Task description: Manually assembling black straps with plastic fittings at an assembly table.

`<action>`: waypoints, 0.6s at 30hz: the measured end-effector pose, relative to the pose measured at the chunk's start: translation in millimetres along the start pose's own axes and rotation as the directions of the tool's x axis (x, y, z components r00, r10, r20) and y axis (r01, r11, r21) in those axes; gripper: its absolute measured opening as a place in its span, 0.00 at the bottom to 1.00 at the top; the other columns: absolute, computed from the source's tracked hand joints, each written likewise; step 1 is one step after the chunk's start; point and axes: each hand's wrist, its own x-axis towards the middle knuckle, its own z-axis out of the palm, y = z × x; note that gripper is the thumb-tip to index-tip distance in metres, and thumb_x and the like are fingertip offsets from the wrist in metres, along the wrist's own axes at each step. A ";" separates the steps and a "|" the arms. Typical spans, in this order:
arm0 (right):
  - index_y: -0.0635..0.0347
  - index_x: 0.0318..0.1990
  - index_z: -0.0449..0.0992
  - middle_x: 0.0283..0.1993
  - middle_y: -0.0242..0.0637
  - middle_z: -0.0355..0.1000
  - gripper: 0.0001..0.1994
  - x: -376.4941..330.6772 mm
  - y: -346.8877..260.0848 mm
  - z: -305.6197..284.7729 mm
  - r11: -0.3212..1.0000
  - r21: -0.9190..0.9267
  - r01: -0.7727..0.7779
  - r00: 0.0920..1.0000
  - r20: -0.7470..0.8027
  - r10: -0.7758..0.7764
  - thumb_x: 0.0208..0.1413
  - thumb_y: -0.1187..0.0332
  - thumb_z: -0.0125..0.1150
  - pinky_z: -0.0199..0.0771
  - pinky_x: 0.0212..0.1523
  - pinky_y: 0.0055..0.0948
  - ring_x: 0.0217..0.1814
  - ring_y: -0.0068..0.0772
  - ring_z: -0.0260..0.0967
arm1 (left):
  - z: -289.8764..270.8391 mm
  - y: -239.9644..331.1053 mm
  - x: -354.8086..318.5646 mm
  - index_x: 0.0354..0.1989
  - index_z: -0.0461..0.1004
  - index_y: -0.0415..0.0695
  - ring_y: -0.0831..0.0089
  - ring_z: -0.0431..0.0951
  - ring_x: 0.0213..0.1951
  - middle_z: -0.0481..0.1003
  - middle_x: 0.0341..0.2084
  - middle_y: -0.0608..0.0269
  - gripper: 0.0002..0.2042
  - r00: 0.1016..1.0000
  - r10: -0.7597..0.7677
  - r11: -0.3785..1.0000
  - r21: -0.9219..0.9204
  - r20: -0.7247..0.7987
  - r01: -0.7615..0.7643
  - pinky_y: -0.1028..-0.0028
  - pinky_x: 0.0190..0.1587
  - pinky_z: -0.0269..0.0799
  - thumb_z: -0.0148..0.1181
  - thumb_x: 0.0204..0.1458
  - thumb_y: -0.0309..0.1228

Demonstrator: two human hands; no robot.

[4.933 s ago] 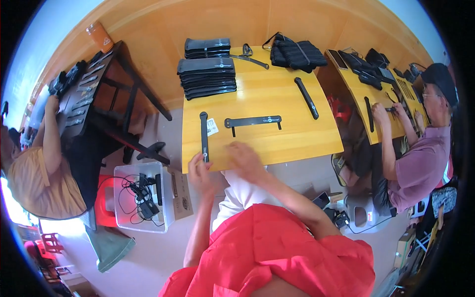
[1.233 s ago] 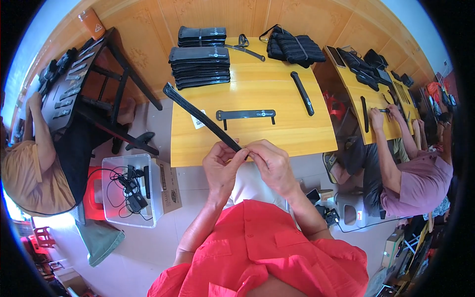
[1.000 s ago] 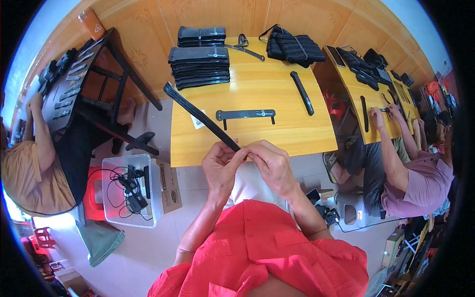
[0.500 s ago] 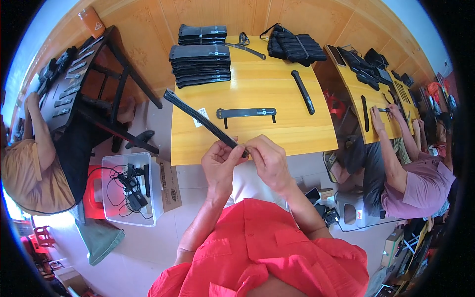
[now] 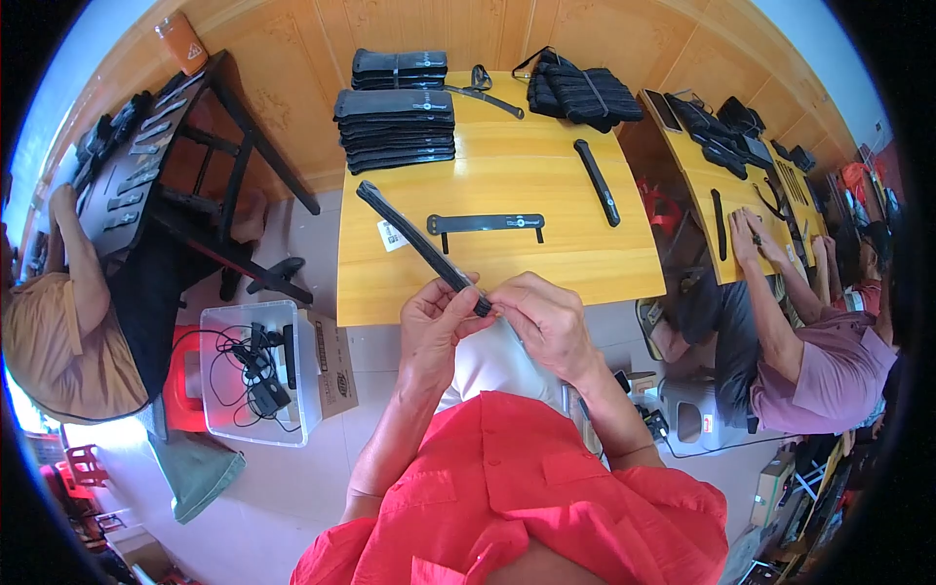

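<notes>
we pinch the long black strip (image 5: 419,239) with both hands, left hand (image 5: 436,327) and right hand (image 5: 546,317); its free end could swing into the flat black bracket (image 5: 485,223) on the surface (image 5: 546,175).

The person wears a loose red shirt (image 5: 517,487) with short sleeves and a chest pocket, over pale trousers (image 5: 497,361). Both forearms are bare; the 2 hands carry no gloves, rings or watch.

Yellow wooden table (image 5: 546,185) on grey floor (image 5: 322,234), wood-panelled wall (image 5: 487,29).
</notes>
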 end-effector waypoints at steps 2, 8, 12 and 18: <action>0.69 0.32 0.74 0.30 0.43 0.72 0.07 0.7 -1.5 -0.1 1.000 -0.006 0.005 1.000 0.008 -0.005 0.43 0.85 0.59 0.72 0.27 0.28 0.28 0.37 0.72 | 0.6 0.2 -0.6 0.42 0.70 0.33 0.75 0.78 0.30 0.75 0.29 0.59 0.10 0.999 0.034 0.998 0.044 -0.019 -0.033 0.77 0.33 0.80 0.55 0.53 0.25; 0.69 0.32 0.72 0.30 0.44 0.71 0.08 0.1 -3.7 2.7 0.995 -0.092 0.044 0.999 0.007 -0.044 0.42 0.85 0.58 0.72 0.27 0.30 0.28 0.41 0.71 | 3.8 2.5 -2.3 0.41 0.70 0.32 0.73 0.78 0.30 0.74 0.28 0.59 0.12 0.997 0.060 0.995 0.077 -0.051 -0.056 0.77 0.35 0.79 0.60 0.49 0.23; 0.68 0.33 0.71 0.29 0.44 0.70 0.09 0.4 -6.4 5.9 0.978 -0.186 0.098 0.995 -0.011 -0.101 0.41 0.86 0.57 0.71 0.26 0.31 0.28 0.43 0.70 | 3.2 2.8 -2.6 0.42 0.70 0.32 0.73 0.77 0.30 0.74 0.29 0.59 0.12 0.997 0.057 0.996 0.074 -0.047 -0.053 0.77 0.35 0.79 0.59 0.49 0.23; 0.67 0.31 0.70 0.27 0.42 0.68 0.08 0.1 -6.4 8.4 0.979 -0.187 0.081 0.997 0.003 -0.082 0.42 0.85 0.56 0.69 0.25 0.32 0.26 0.42 0.69 | -0.5 3.4 -3.3 0.43 0.70 0.31 0.73 0.77 0.30 0.74 0.29 0.59 0.13 0.999 0.047 0.994 0.103 -0.022 -0.044 0.77 0.35 0.79 0.59 0.49 0.22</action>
